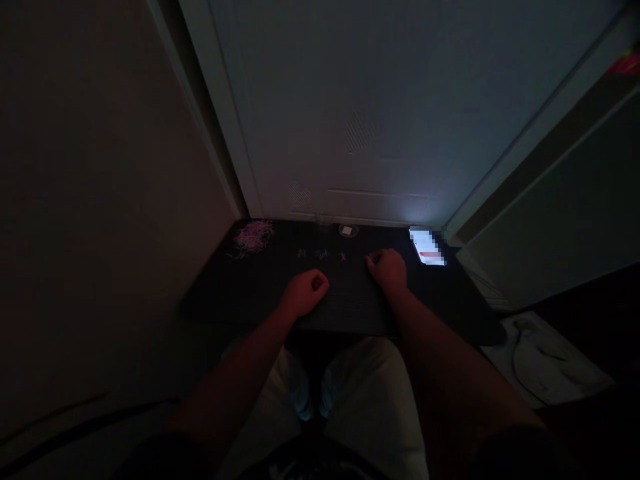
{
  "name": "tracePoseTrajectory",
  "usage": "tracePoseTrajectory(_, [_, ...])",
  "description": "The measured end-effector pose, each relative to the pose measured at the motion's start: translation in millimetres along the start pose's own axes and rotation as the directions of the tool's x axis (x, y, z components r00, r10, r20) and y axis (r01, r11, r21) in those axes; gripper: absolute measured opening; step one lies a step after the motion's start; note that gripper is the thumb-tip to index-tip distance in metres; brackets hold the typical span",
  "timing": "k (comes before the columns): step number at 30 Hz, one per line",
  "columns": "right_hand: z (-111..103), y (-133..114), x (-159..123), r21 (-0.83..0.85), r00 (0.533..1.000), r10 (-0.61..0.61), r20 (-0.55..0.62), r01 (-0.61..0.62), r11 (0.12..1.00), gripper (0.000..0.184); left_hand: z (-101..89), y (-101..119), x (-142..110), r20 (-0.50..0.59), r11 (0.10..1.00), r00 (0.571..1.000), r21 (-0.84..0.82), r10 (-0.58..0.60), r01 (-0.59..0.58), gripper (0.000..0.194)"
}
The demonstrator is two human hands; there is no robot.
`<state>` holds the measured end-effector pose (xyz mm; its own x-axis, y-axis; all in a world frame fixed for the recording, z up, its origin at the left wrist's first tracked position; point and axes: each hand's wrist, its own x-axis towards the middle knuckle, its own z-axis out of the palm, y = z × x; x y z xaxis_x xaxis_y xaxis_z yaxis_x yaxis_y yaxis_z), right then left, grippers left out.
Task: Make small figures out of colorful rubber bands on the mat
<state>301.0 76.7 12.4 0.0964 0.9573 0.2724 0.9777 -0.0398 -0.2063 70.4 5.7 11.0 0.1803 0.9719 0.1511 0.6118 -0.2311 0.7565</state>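
Note:
The scene is very dim. My left hand [306,291] rests on a dark table [250,300] with its fingers curled into a loose fist; what it holds, if anything, is hidden. My right hand [388,267] lies further back, fingers bent and pinched near some small items [373,257] on the table. A short row of tiny coloured pieces [320,253] lies just beyond my left hand. A heap of small pink pieces [251,236] sits at the table's far left corner.
A lit phone [427,247] lies at the far right of the table. A small round dish [347,231] stands at the back edge, against a white door [375,113]. A wall is on the left. A white bag [545,360] lies on the floor at right.

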Motion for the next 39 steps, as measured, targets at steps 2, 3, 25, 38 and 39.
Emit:
tracePoseTrajectory(2, [1.5, 1.8, 1.2, 0.005, 0.999, -0.034, 0.011, 0.034, 0.999, 0.035, -0.1, -0.1, -0.1, 0.001, 1.000, 1.000, -0.006, 0.003, -0.003, 0.017])
tracePoseTrajectory(3, [2.0, 2.6, 1.6, 0.005, 0.999, -0.043, 0.014, 0.043, 0.999, 0.035, -0.2, -0.1, -0.3, 0.002, 1.000, 1.000, -0.010, 0.003, -0.003, 0.017])
tracePoseTrajectory(25, [-17.5, -1.8, -36.2, 0.117, 0.984, -0.089, 0.155, 0.071, 0.991, 0.042, -36.0, -17.7, -34.5, -0.059, 0.999, 0.998, -0.013, -0.037, 0.036, 0.015])
tracePoseTrajectory(38, [-21.1, -22.8, -54.9, 0.052, 0.892, -0.224, 0.392, 0.221, 0.974, 0.036, -148.1, -124.8, -16.5, -0.564, 0.783, 0.795, 0.383, -0.222, 0.490, 0.042])
tracePoseTrajectory(39, [-21.1, -22.8, -55.2, 0.054, 0.894, -0.222, 0.389, 0.219, 0.974, 0.036, -149.9, -126.8, -14.5, -0.549, 0.777, 0.805, 0.398, -0.225, 0.488, 0.041])
